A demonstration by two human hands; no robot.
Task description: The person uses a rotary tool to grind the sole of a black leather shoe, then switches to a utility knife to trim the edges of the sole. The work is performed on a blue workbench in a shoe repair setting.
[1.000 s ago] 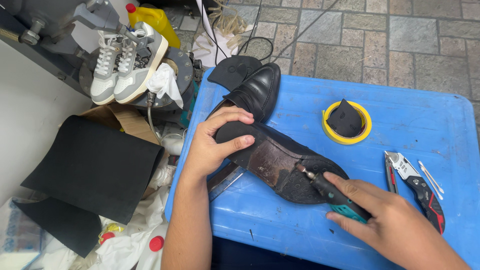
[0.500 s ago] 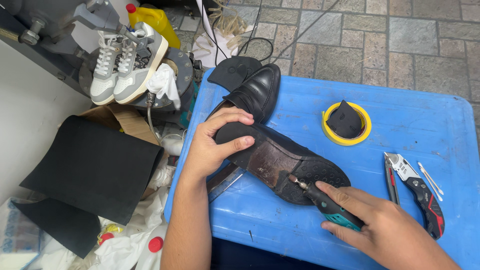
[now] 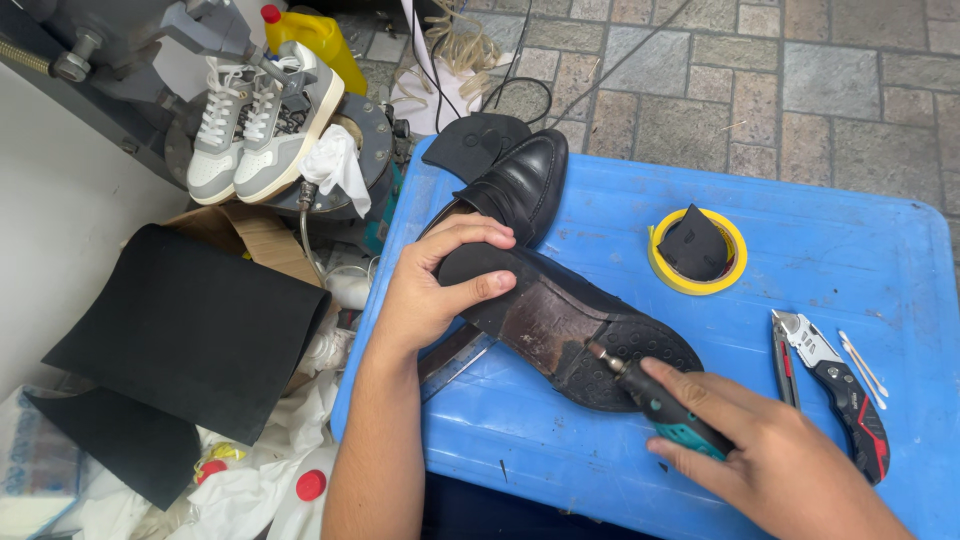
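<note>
black rubber piece (image 3: 694, 245) inside yellow tape ring (image 3: 662, 268); left hand (image 3: 432, 290) clasping upturned shoe (image 3: 560, 322), right hand (image 3: 775, 462) gripping rotary tool (image 3: 660, 408)

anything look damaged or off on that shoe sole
Yes: the upturned black shoe, steadied by the left hand, has a scuffed, brownish worn patch mid-sole. The right hand holds a teal rotary tool with its tip at the edge of the rubber forepart.
</note>
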